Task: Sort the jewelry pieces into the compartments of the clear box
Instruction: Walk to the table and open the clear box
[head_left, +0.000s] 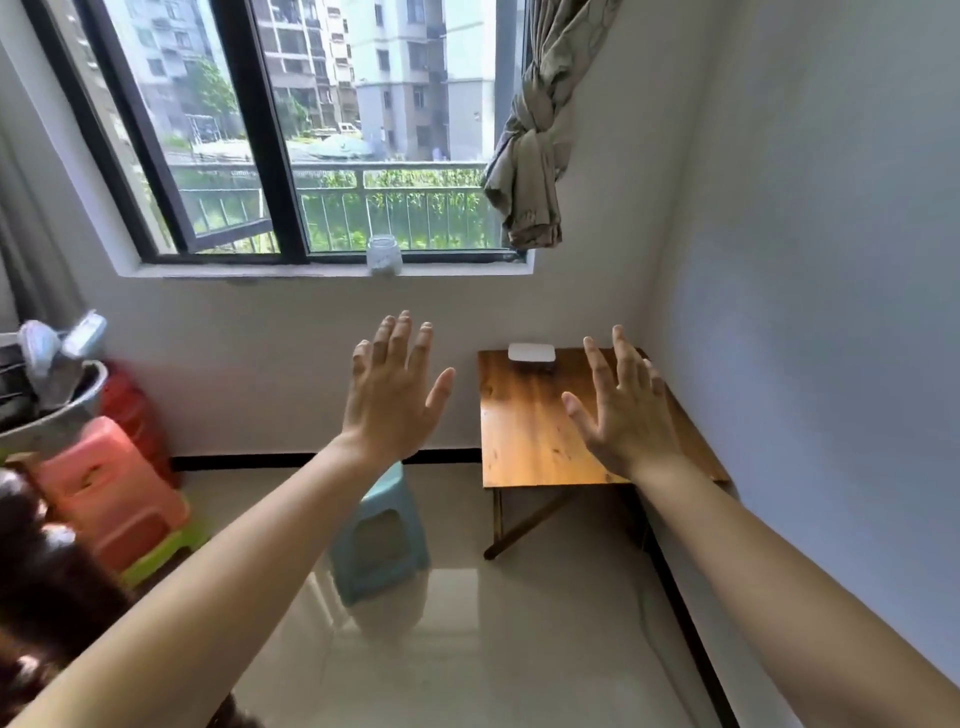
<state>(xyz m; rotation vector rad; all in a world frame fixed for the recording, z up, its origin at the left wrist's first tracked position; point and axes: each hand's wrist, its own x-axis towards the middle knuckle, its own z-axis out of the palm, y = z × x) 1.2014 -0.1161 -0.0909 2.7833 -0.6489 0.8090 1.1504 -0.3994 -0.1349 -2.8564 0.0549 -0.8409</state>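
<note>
Both my arms are stretched out in front of me, palms facing away. My left hand (395, 389) is raised with its fingers spread and holds nothing, left of the small wooden table (524, 431). My right hand (623, 410) is also spread and empty, held in front of the table's right part. A small pale box (531, 354) lies at the table's far edge, between my two hands in the view. I cannot make out compartments or any jewelry pieces from here.
The table stands in the corner against the right wall. A light blue stool (382, 535) is on the tiled floor left of it. Stacked pink, green and red stools (111, 499) and a basin stand at the left. A glass jar (384, 255) sits on the windowsill.
</note>
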